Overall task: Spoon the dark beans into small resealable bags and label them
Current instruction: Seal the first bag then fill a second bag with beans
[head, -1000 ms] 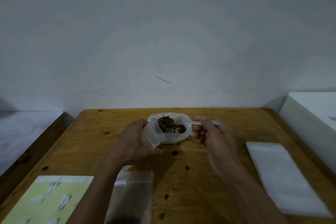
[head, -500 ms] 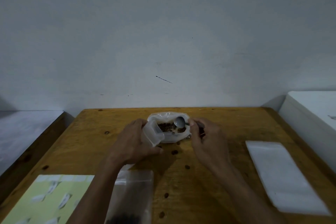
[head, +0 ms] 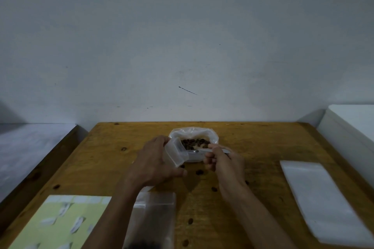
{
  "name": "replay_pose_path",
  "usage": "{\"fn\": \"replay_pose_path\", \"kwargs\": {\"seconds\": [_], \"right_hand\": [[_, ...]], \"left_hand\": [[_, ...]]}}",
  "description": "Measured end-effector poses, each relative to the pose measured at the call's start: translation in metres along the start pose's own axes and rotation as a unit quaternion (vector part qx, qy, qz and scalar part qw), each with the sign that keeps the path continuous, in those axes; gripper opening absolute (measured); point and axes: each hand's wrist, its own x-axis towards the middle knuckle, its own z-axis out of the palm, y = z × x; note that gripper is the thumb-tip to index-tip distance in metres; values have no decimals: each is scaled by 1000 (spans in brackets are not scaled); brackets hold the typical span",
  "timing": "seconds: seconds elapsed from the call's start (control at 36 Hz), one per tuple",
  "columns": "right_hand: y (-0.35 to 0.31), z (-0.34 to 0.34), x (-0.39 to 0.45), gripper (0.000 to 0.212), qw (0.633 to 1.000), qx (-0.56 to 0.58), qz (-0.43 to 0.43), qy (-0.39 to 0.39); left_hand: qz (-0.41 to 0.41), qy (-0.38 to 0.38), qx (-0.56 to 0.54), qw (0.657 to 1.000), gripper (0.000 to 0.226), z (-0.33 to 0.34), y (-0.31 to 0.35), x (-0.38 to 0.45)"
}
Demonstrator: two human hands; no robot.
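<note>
Gripping a small clear resealable bag [head: 175,152] between thumb and curled fingers, the left hand [head: 154,160] holds it tilted with its open mouth turned toward the larger plastic bag [head: 194,134] of dark beans [head: 195,143], which sits on the wooden table [head: 253,143] toward the far edge, just ahead of both hands. The right hand [head: 222,160] has its fingers curled round the pale handle of a spoon [head: 204,151], which lies roughly level with its bowl end pointing left, at the mouth of the small bag and in front of the bean pile; whether the bowl carries any beans cannot be told, since it is small and blurred. The two hands are close together, with the small bag and the spoon between them. A few loose beans [head: 199,172] lie scattered on the wood below and between the hands and farther toward the near edge. Near the bottom of the view, partly under the left forearm, lies another clear bag [head: 159,216] flat on the table, with something dark showing at its lower end. To its left is a yellow-green sheet [head: 60,226] bearing white labels, some peeled up. On the right side of the table rests a flat stack of clear bags [head: 321,200], well apart from the hands.
</note>
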Motion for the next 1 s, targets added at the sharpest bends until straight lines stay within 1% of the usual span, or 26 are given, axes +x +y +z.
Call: {"fn": "replay_pose_path", "kwargs": {"seconds": [0.06,0.28,0.39,0.53,0.61,0.67,0.72,0.78,0.89,0.94,1.0], "right_hand": [[-3,-4,1,13,1000,11,-4,5],[-21,-27,3,15,997,-20,-70,11],[-34,-33,-4,16,996,0,-92,-8],[-45,-27,-20,16,991,1,-117,-60],[-43,-22,-30,18,976,-80,-177,-94],[-38,-18,-34,19,948,-169,-240,-124],[-34,-16,-35,17,914,-242,-294,-137],[-32,-16,-35,16,900,-255,-330,-123],[-30,-20,-27,18,900,-237,-361,-55],[-27,-22,-19,19,891,-262,-369,-30],[-21,-24,-11,20,879,-301,-370,-21]], "left_hand": [[-1,5,3,1000,97,0,0,0],[-6,12,8,1000,98,1,-2,1],[-14,13,4,1000,97,2,-1,3],[-8,15,-10,1000,94,4,-3,4],[-9,7,-28,1000,92,4,-3,5],[-10,4,-32,999,88,4,-2,5],[-3,7,-26,1000,82,4,-3,6],[1,9,-22,1000,80,4,-5,6],[-10,13,-16,1000,81,3,-5,5],[-11,17,-12,1000,82,4,-5,5],[-15,14,-11,1000,87,4,-5,5]]}}
